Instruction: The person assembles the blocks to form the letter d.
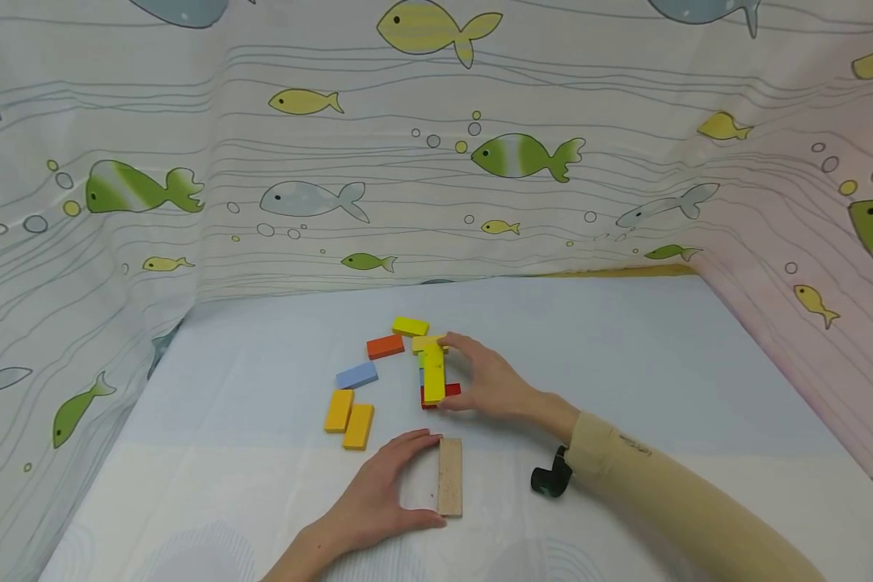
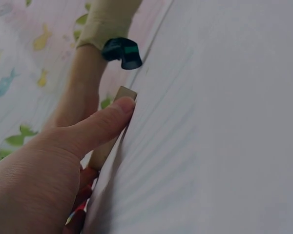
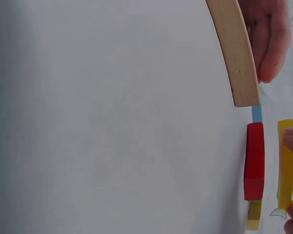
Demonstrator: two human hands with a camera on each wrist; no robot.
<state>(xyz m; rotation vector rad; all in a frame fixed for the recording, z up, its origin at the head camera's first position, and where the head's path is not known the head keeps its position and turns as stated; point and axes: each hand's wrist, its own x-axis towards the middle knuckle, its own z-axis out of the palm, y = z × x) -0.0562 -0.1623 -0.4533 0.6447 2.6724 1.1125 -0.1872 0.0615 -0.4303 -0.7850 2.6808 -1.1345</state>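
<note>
In the head view my right hand (image 1: 498,384) pinches a yellow block (image 1: 434,373) at its two ends, over a group of blocks. Beneath it show a red block (image 1: 453,390) and a pale yellow block (image 1: 419,345); blue and green parts are mostly hidden. The right wrist view shows the yellow block (image 3: 287,165) apart from the red block (image 3: 254,161). Nearer the front, my left hand (image 1: 378,493) holds a plain wooden block (image 1: 450,477) by its ends, thumb at the near end. The left wrist view shows that thumb on the wooden block (image 2: 121,93).
Left of the group lie a yellow-green block (image 1: 411,326), an orange-red block (image 1: 385,347), a blue block (image 1: 357,376) and two orange-yellow blocks (image 1: 339,411). A dark device (image 1: 551,477) is at my right wrist. A fish-patterned cloth (image 1: 422,162) stands behind the table.
</note>
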